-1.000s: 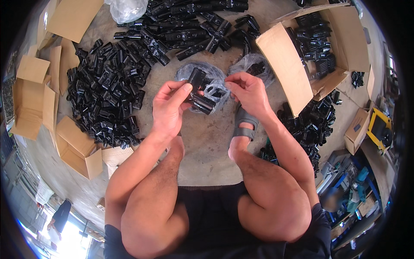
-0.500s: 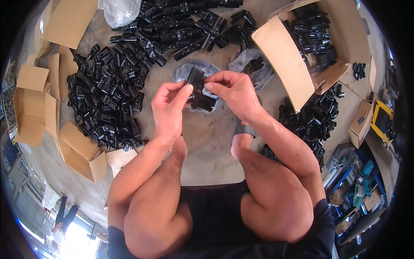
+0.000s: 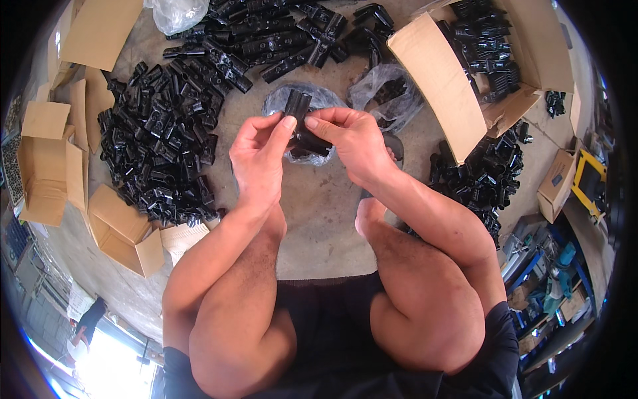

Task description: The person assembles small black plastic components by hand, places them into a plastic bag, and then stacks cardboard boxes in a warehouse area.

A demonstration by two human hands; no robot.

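Holding a glossy black fitting (image 3: 298,104) near the upper centre of the frame: left hand (image 3: 260,159), thumb and fingers closed on it. Right hand (image 3: 359,146) narrowed to a pinch at the fitting's right side (fingertips partly hidden; cannot tell what, if anything, lies between them).

Writing: a small dark printed mark on the small brown carton (image 3: 553,196) at right of frame, too small to read. No brand noted.

Fitting: a tubular upper arm, tilted slightly, and a second dark arm running toward lower right, partly covered by the right hand; pale highlights along the upper tube. Behind it, a clear plastic bag (image 3: 274,101). Similar black pieces heaped at left of frame (image 3: 159,143).
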